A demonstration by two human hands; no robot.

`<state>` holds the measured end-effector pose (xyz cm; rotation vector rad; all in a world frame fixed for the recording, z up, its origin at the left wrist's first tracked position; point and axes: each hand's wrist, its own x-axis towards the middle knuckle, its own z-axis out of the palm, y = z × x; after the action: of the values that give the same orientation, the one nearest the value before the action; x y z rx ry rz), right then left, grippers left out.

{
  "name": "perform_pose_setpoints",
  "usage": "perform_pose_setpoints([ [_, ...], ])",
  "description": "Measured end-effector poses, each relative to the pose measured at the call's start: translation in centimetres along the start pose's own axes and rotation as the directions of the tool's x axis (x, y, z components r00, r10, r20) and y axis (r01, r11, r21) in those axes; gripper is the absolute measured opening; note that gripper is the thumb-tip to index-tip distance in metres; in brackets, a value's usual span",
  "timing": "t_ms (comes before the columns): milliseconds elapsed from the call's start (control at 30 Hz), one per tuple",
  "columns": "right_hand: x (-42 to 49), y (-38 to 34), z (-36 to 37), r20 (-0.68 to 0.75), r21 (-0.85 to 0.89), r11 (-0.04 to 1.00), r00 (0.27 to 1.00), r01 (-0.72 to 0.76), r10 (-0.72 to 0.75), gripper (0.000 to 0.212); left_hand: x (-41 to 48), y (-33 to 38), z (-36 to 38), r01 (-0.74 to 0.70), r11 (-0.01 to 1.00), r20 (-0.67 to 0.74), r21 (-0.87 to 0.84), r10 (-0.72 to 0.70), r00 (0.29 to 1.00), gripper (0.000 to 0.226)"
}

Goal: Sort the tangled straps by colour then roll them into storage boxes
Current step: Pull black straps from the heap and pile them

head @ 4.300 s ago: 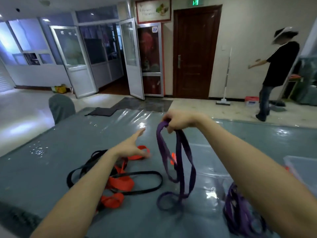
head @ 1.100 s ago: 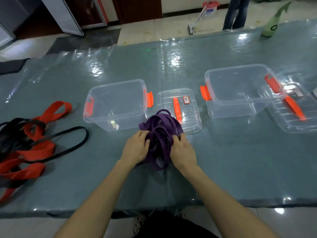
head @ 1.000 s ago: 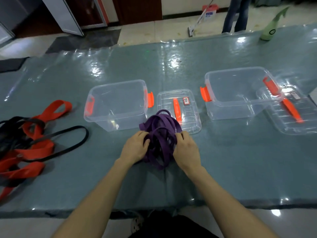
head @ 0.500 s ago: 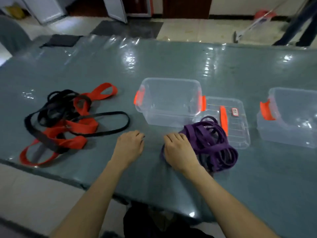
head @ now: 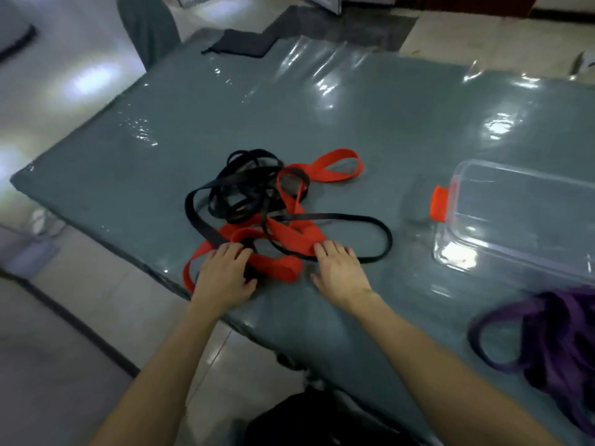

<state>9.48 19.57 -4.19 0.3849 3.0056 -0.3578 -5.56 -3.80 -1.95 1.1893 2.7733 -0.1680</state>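
L hand [head: 225, 275] lies palm down w/ fingers straight & slightly spread, pressing flat on the near loops of the red strap [head: 294, 239] by the table's front edge. R hand [head: 342, 272] is also flat & spread, palm down, its fingertips touching the red strap's near fold where the black strap [head: 238, 214] crosses; neither hand pinches anything. The 2 straps are knotted into 1 heap just beyond the hands: black coils at the far left of the heap, 1 long black loop trailing right, 1 red loop sticking out at the far side. All of it sits on a grey-green table [head: 322, 123] under glossy clear film. To the right, well apart from the heap, is a clear plastic box [head: 502, 249] w/ an orange latch [head: 438, 204]; can't tell what's inside it. Nearer, at the right edge, a bunch of purple straps [head: 566, 329] lies on the table. A chair back [head: 148, 24] & a dark cloth [head: 241, 43] are at the far end.
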Motion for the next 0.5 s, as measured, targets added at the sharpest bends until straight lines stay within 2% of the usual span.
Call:
perform_pose_setpoints([
  [67, 1.5, -1.2, 0.8, -0.026, 0.054, 0.998, 0.999, -0.020, 0.021, 0.070, 0.2, -2.9, 0.9, -0.016, 1.000, 0.097, -0.024, 0.018, 0.995, 0.082],
  [100, 2.0, -1.6, 1.1, -0.071, 0.079, 0.997, 0.997, -0.017, 0.023, 0.073, 0.5, -4.0, 1.3, -0.038, 0.999, 0.136, -0.035, 0.043, 0.990, 0.081],
  [200, 3.1, -2.2, 1.9, -0.200, 0.196, 0.980, 0.978, -0.014, 0.053, 0.087, 1.9, -5.5, 2.1, -0.089, 0.994, 0.128, -0.062, 0.097, 0.987, 0.060],
  [233, 3.6, -2.2, 2.0, -0.201, 0.224, 0.975, 0.978, -0.010, 0.056, 0.094, 2.4, -5.4, 2.4, -0.096, 0.992, 0.110, -0.078, 0.104, 0.988, 0.055],
  [300, 4.7, -2.0, 2.3, -0.115, 0.238, 0.971, 0.992, -0.029, 0.058, 0.100, 3.1, -5.1, 3.1, -0.108, 0.985, 0.103, -0.138, 0.122, 0.987, 0.052],
  [400, 5.7, -1.2, 2.3, 0.056, 0.167, 0.976, 0.989, -0.144, 0.136, 0.085, 3.5, -4.7, 3.9, -0.140, 0.943, 0.078, -0.303, 0.171, 0.982, 0.047],
  [500, 5.5, -0.4, 2.0, 0.045, 0.132, 0.972, 0.981, -0.192, 0.188, 0.063, 4.4, -4.2, 3.4, -0.119, 0.870, -0.041, -0.478, 0.114, 0.993, 0.038],
])
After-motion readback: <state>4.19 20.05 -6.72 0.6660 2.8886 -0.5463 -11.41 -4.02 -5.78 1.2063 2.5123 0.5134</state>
